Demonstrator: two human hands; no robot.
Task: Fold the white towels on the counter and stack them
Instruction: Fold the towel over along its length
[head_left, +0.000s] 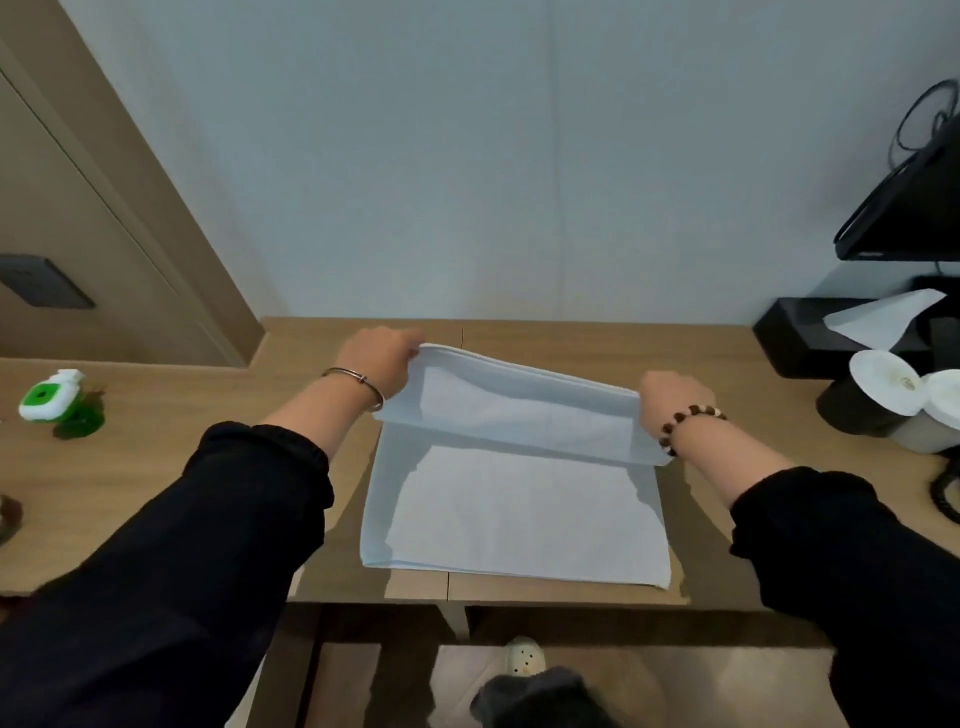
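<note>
A white towel lies flat on the wooden counter, its near edge close to the counter's front. Its far part is lifted off the counter and hangs as a raised flap. My left hand pinches the far left corner of that flap. My right hand grips the far right corner. Both hands are above the counter, roughly level, with the lifted edge stretched between them. I see no other towel and no stack.
A green-and-white bottle stands on the counter at left. At right are a black tissue box with a tissue sticking out, paper rolls in dark cups, and a black monitor with cables. A wall runs behind the counter.
</note>
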